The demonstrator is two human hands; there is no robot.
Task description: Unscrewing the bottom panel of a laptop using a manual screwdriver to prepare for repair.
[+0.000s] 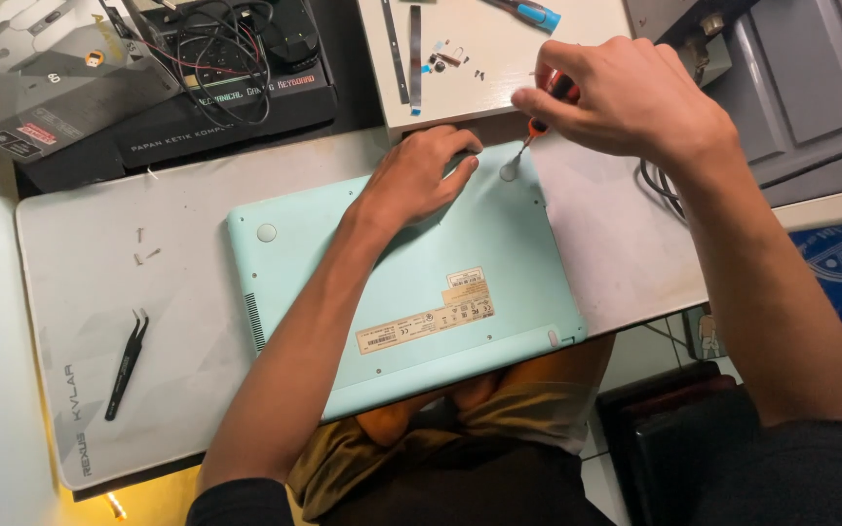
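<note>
Our left hand (419, 180) presses flat on the upturned mint-green plastic laptop (411, 282); our right hand (626, 97) grips the orange-handled screwdriver (538, 125), best kept upright in the screw.

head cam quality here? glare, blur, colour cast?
Head view: sharp, no motion blur on the left hand or right hand; soft shadows under them on the upturned mint-green laptop; mild glare on the white board; warm yellow glow at bottom left; wide-angle bend at the grey mat edges.
</note>
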